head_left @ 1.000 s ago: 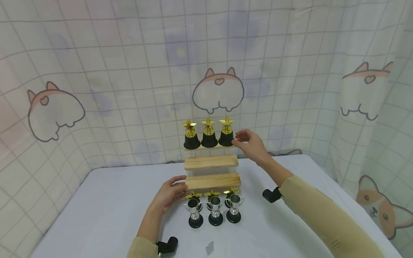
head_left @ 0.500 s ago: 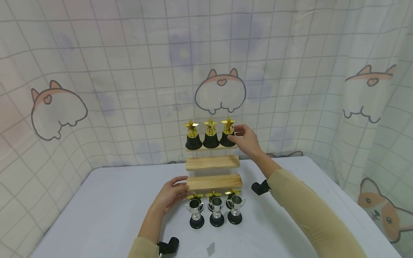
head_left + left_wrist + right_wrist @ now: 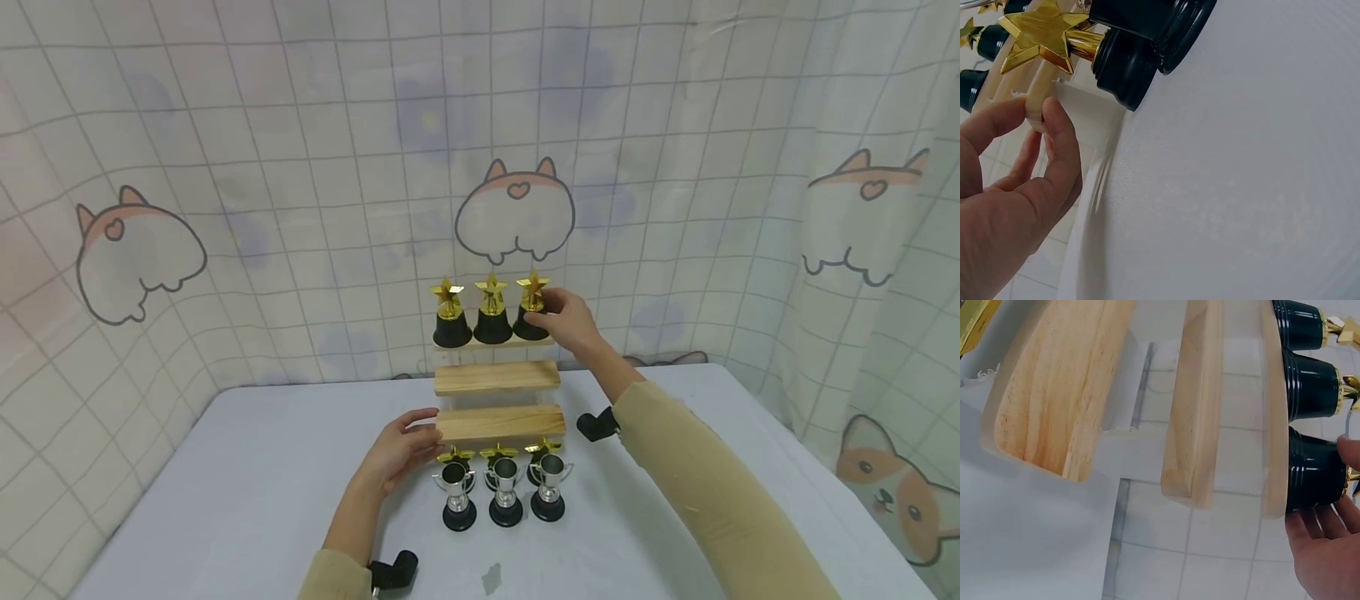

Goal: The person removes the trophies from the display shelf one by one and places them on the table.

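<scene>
On the top board of a three-tier wooden shelf (image 3: 495, 377) stand three trophies with gold stars and black bases. My right hand (image 3: 570, 322) holds the rightmost star trophy (image 3: 533, 289), thumb in front and fingers behind. In the right wrist view, this trophy's black base (image 3: 1315, 472) stands at the top board's end, with the right hand (image 3: 1329, 553) around it. My left hand (image 3: 399, 454) pinches the left end of the lowest board (image 3: 501, 423). The left wrist view shows thumb and fingertips of that hand (image 3: 1022, 194) on the board's end (image 3: 1036, 106).
Three silver cup trophies (image 3: 506, 493) stand on the white-covered table (image 3: 247, 483) before the shelf. Behind them, three more gold star trophies (image 3: 499, 452) are partly hidden. A grid-patterned curtain (image 3: 337, 208) hangs at the back. The middle board carries no trophies.
My right hand has moved left from beside the rightmost star trophy and its fingers have closed around it. The left hand stays on the lowest board. The view has shifted slightly.
</scene>
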`<state>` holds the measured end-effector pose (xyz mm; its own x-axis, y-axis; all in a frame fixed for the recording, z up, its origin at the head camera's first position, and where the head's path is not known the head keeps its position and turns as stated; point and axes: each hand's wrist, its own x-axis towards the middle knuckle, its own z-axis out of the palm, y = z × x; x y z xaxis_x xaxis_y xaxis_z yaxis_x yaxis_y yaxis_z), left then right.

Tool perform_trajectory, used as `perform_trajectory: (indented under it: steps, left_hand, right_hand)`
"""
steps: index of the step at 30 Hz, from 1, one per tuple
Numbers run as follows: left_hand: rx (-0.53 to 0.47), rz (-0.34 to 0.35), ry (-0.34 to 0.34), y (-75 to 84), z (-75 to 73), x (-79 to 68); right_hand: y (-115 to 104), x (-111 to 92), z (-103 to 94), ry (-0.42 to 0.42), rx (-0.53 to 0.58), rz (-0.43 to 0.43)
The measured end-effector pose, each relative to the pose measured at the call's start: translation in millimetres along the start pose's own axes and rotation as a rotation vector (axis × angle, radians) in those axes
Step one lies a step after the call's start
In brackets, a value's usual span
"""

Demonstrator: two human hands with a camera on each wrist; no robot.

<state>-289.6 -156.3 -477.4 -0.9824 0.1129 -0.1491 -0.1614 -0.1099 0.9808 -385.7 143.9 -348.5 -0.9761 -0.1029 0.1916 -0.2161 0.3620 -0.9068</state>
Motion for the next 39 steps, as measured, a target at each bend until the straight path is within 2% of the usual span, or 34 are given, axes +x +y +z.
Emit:
perform_trajectory:
  steps: [12,21,34,39]
  left_hand:
    - [-0.002,0.008,0.001,0.9,1.4,-2.2]
    - [-0.003,-0.002,0.004,0.8,1.1,-1.7]
    - [-0.003,-0.001,0.011,0.6,1.7,0.3]
    - [-0.008,0.002,0.011,0.6,1.8,-0.3]
  right_hand:
    - [1.3,-0.7,-0.9,0.007,0.007,0.02]
    - [2.2,-3.5,-2.9,0.034,-0.008,0.003]
    - [-2.6,-19.4,-11.1,0.042,-0.028,-0.012]
    - [-6.6,-30.9,-16.4,0.024,0.006,-0.007]
